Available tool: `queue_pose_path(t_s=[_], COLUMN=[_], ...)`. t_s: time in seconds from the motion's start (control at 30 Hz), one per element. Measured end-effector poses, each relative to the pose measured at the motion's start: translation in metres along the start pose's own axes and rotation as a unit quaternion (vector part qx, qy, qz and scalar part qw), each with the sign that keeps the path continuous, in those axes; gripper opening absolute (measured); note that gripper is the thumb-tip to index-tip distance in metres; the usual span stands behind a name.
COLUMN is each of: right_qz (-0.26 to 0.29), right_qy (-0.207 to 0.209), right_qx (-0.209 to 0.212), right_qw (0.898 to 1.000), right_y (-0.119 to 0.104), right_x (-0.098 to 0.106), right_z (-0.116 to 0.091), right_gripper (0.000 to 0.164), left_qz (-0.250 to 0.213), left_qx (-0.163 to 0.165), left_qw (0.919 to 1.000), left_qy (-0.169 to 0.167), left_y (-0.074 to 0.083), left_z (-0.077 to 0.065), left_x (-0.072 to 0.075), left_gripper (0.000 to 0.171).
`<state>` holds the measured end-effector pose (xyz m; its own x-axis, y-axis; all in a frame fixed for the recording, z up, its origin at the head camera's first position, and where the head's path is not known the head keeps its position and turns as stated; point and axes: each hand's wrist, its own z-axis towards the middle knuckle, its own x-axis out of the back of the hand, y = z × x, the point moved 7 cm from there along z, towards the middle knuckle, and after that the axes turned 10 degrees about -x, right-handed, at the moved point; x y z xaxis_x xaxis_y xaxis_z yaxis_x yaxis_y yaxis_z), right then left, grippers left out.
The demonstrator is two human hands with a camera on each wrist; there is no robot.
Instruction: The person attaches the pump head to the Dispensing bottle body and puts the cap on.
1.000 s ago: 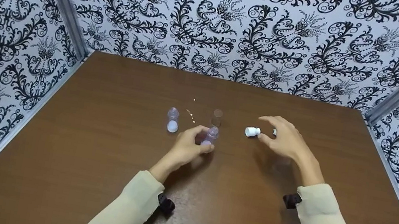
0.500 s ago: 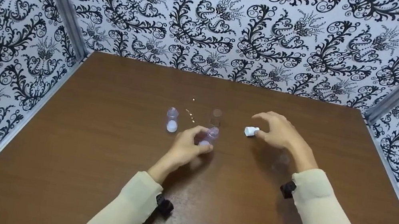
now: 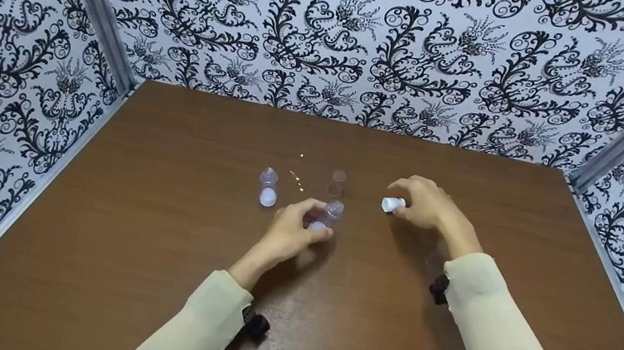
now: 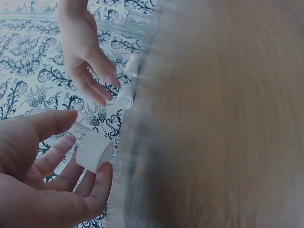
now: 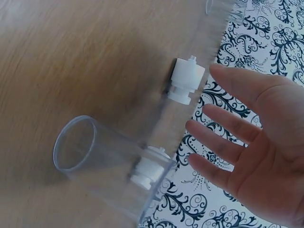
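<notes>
My left hand (image 3: 290, 231) grips a small clear, purple-tinted bottle (image 3: 335, 209) with a white end (image 4: 95, 152), its fingers curled around it. To the right, my right hand (image 3: 432, 209) hovers with spread, slightly bent fingers beside a white plastic fitting (image 3: 392, 205) lying on the table. In the right wrist view a gap separates those fingers from this fitting (image 5: 186, 80), which has a stepped body and narrow tip. A second, similar white fitting (image 5: 148, 172) shows through a clear cylinder (image 5: 107, 159); in the head view the right hand hides that fitting.
Left of my left hand is another clear bottle (image 3: 268, 183) with a white end. A clear cylinder (image 3: 337, 184) stands just behind the held bottle. Several tiny pale bits (image 3: 297, 180) lie on the brown table (image 3: 170, 189). Patterned walls (image 3: 335, 33) enclose the back and sides.
My right hand has moved left and its fingers have come in around the white fitting. The left hand keeps its grip, the bottle tilting slightly to the right.
</notes>
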<state>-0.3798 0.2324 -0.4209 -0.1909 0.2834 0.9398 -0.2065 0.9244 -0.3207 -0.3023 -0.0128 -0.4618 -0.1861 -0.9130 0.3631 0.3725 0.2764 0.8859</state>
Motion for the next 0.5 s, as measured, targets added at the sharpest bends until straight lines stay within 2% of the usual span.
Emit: queue_pose_path(t_s=[0.1,0.3,0.5], right_qz=[-0.011,-0.019,-0.024], right_qy=[0.002,0.003,-0.002], right_qx=[0.001,-0.008,-0.019], right_qw=[1.0,1.0,1.0], right_y=[0.0,-0.001,-0.001], right_x=[-0.002,-0.006,-0.011], right_z=[0.002,0.004,0.006], right_gripper=[0.047,0.043,0.039], left_qz=[-0.007,0.008,0.007], left_qx=[0.003,-0.015,-0.013], left_qw=[1.0,0.9999,0.9999], left_qy=[-0.005,-0.001,0.002], left_y=[-0.001,0.001,0.002], left_z=[0.0,0.0,0.0], left_x=[0.0,0.001,0.0], left_gripper=[0.042,0.041,0.04])
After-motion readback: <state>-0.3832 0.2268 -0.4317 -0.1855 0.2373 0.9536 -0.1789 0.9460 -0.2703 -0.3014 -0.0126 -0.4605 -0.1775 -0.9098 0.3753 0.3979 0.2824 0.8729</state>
